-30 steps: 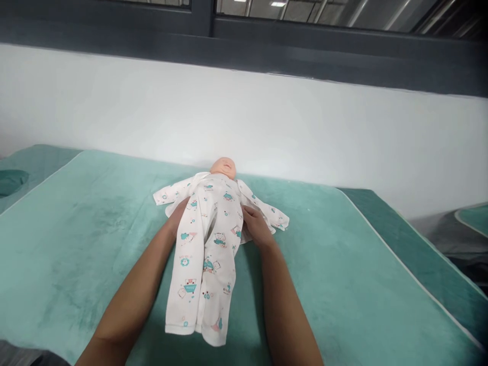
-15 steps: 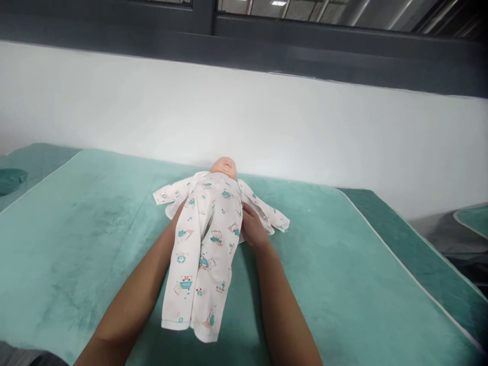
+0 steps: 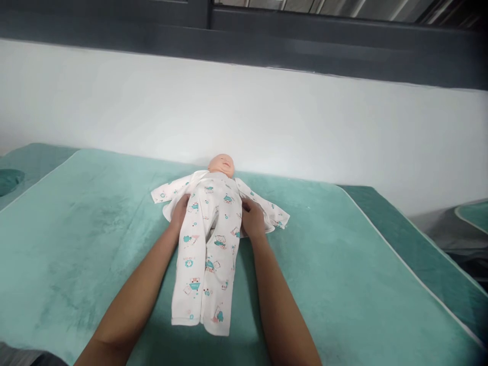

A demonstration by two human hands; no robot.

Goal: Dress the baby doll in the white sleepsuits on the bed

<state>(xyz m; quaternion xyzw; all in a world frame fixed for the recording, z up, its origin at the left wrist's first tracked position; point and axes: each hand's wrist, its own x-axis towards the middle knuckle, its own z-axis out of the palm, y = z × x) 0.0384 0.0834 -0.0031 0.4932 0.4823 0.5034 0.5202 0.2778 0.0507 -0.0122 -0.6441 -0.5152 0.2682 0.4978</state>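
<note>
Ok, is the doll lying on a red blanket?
No, the doll in its white printed romper lies on a teal-green blanket, with the left hand and right hand at its sides.

Childcare training room: doll [image 3: 221, 165], padded tables [image 3: 335, 254]

Bare left hand [image 3: 179, 213] and right hand [image 3: 252, 219] (forearms [image 3: 145, 284] uncovered too)
</note>
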